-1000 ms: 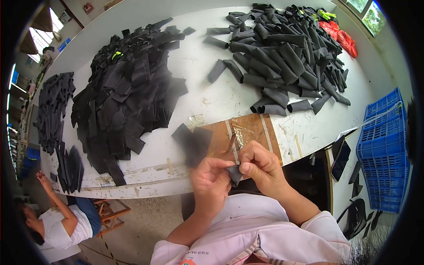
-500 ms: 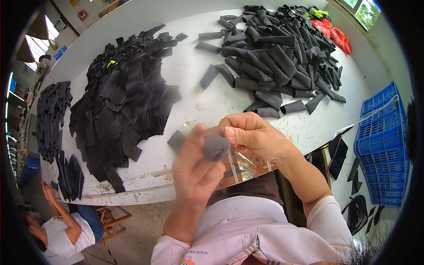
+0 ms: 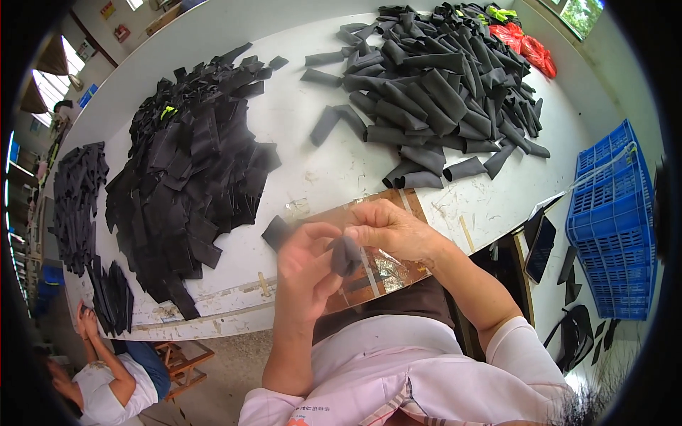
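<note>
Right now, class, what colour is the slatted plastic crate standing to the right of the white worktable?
Blue; the slatted plastic crate shows best in the head view.

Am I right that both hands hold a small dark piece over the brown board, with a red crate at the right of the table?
Not quite: the crate is blue, not red, as the head view shows. The rest stands: the left hand and right hand hold a small dark piece over the brown board.
</note>
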